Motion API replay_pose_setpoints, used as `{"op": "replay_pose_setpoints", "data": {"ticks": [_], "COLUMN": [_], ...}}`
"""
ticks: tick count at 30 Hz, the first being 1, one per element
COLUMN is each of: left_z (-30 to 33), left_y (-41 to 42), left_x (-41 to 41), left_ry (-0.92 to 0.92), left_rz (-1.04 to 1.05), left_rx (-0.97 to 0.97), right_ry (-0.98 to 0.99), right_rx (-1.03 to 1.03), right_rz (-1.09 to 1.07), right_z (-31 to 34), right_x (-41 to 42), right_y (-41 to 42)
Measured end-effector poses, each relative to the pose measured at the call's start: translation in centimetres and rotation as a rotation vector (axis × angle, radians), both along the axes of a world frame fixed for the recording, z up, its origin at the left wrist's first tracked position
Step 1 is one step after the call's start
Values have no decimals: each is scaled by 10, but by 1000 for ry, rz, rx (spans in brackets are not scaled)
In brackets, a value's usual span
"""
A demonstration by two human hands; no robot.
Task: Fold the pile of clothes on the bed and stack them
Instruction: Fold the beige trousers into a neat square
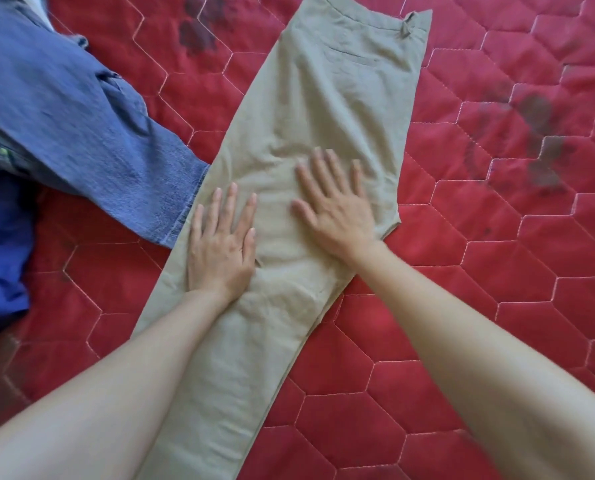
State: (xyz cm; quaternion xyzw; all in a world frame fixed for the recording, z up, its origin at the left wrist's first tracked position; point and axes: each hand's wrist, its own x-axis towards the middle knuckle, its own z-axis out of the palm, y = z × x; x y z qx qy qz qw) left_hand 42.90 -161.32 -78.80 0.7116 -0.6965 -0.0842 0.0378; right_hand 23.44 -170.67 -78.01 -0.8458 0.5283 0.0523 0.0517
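Hands flat on cloth: I am pressing both palms onto a pair of khaki cotton trousers (pixel 309 109) that is lying lengthwise on the red quilted bed cover (pixel 496 265), its legs laid one over the other and its waistband at the far end, where a belt loop (pixel 407 27) is sticking up near the corner. My left hand (pixel 221 244) is resting near the left edge of the khaki fabric, fingers straight and slightly spread, so its grip is wide and holding nothing. My right hand (pixel 337 206) is lying just beside it and a little farther up the trousers, fingers also straight and fanned, its grip equally wide and pinching no cloth. Both forearms are reaching in from the near edge of the view, the left one crossing over the lower leg of the trousers. A pair of blue denim jeans (pixel 91 126) is sprawling at the left, its hem touching the left edge of the khaki trousers just beyond my left fingertips. A bright blue garment (pixel 1 244) is lying bunched at the far left, partly under the denim. Dark flower prints (pixel 202 26) are showing on the red cover beyond the jeans and off to the right.
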Motion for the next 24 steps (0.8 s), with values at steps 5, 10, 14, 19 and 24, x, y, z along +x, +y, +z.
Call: {"op": "replay_pose_setpoints", "data": {"ticks": [5, 10, 14, 19, 24], "left_z": [8, 11, 2, -4, -3], "left_y": [-7, -78, -121, -123, -124], "left_x": [-12, -34, -50, -51, -50], "left_ry": [10, 24, -25, 5, 19], "left_rz": [53, -43, -22, -28, -8], "left_rx": [73, 60, 23, -45, -38], "right_ry": [30, 12, -216, -20, 74], "right_rx": [-10, -30, -298, -52, -63], "right_rz": [-162, -149, -14, 262, 3], "right_z": [7, 16, 30, 19, 13], "right_x": [-62, -49, -41, -12, -46], "right_y": [-10, -12, -56, -128, -209]}}
